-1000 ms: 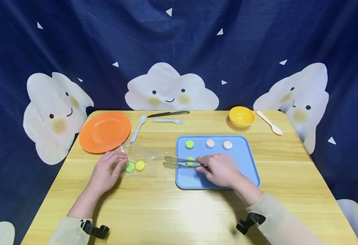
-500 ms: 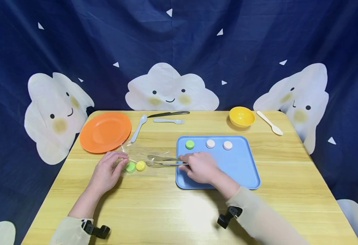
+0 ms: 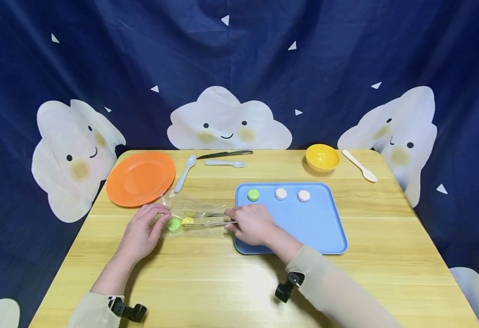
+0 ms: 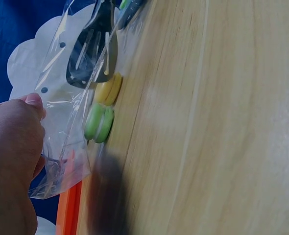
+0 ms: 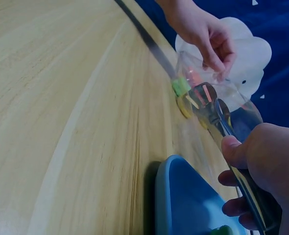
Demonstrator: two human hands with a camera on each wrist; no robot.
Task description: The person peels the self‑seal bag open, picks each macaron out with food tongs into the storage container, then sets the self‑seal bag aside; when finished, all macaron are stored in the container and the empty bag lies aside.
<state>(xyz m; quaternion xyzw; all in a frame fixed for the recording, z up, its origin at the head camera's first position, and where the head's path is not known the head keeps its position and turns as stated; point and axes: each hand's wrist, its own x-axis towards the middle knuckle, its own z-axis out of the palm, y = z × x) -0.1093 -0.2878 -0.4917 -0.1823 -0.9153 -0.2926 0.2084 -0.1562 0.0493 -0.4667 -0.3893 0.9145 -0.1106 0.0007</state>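
With thumb and fingers my left hand (image 3: 142, 231) pinches the edge of a clear plastic bag (image 4: 61, 178) and lifts its film. A green macaron (image 3: 174, 225) and a yellow macaron (image 4: 108, 89) lie side by side within it. My right hand (image 3: 253, 224) grips slotted metal tongs (image 4: 92, 51), their two blades apart on either side of the yellow macaron in the head view. The left wrist view shows the blades through the film. Behind that hand, one green macaron (image 3: 253, 195) and two pale pink macarons (image 3: 280, 194) rest on a blue tray (image 3: 321, 228).
An orange plate (image 3: 141, 179) stands back left beside a pale blue spoon (image 3: 185, 174). Near the far edge lie a black knife (image 3: 225, 154) and a pale blue fork (image 3: 224, 163). A yellow bowl (image 3: 322, 158) and a cream spoon (image 3: 360, 166) are back right.
My right hand has moved left with the tongs, from over the tray to the bag, so the blades now reach the yellow macaron. The left hand has stayed at the bag.
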